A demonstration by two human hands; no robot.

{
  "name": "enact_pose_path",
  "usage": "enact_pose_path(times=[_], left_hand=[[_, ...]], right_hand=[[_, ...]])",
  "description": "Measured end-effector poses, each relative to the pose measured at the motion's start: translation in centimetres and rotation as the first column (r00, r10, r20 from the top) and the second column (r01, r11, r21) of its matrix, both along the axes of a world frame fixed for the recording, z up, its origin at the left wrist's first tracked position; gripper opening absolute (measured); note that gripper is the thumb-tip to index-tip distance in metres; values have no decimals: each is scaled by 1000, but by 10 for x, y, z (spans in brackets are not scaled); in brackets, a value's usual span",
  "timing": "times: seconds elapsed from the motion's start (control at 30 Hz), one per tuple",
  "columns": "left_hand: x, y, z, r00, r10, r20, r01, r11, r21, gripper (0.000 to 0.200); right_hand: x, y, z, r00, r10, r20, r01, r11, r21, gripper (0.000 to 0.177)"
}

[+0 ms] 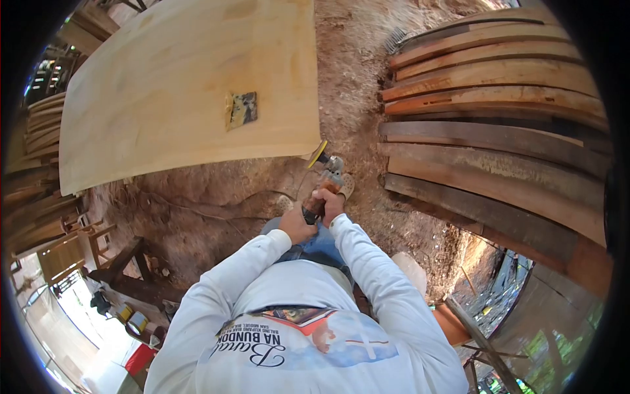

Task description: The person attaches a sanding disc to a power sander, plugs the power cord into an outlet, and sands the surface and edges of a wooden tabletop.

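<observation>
Both my hands grip an angle grinder (333, 167) fitted with a yellow-edged sanding disc (318, 153). My right hand (331, 202) is wrapped round its orange body, while my left hand (297, 224) closes on the dark rear end, nearer my waist. The disc is tilted on edge right at the near right corner of a large pale wooden panel (190, 85). On the panel lies a small square piece (243, 109), dark and yellow-smeared.
Long curved wooden planks (492, 98) are stacked on the right. A cord (197, 209) runs over the dirt floor (348, 65) beneath the panel. At left stand wooden frames (128, 259), with cans (136, 322) lower down. More timber (46, 128) lies along the far left.
</observation>
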State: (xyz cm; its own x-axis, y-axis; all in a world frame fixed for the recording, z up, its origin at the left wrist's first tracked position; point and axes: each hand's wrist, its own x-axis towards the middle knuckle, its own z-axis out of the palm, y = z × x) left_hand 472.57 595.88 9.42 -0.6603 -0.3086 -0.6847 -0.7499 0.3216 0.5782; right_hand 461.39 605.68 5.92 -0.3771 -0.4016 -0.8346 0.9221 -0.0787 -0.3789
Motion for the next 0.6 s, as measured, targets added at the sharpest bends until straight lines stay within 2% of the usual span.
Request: enact_pose_path(times=[0.17, 0.27, 0.37, 0.47, 0.6], left_hand=[[-3, 16, -13, 999, 39, 16, -39, 999, 14, 76], [-1, 23, -25, 999, 52, 15, -52, 998, 18, 77], [-1, 29, -30, 999, 46, 19, -46, 999, -13, 76], [-5, 31, -25, 998, 65, 24, -65, 998, 18, 76], [-14, 37, -23, 997, 81, 9, -81, 997, 19, 77]], right_hand=[[-2, 13, -48, 999, 1, -41, 3, 996, 86, 15], [-6, 18, -59, 1000, -16, -3, 16, 998, 55, 30], [-7, 19, -51, 997, 62, -39, -59, 996, 70, 14], [-7, 25, -75, 994, 47, -102, -37, 995, 96, 14], [-22, 24, -44, 997, 70, -39, -68, 997, 38, 16]])
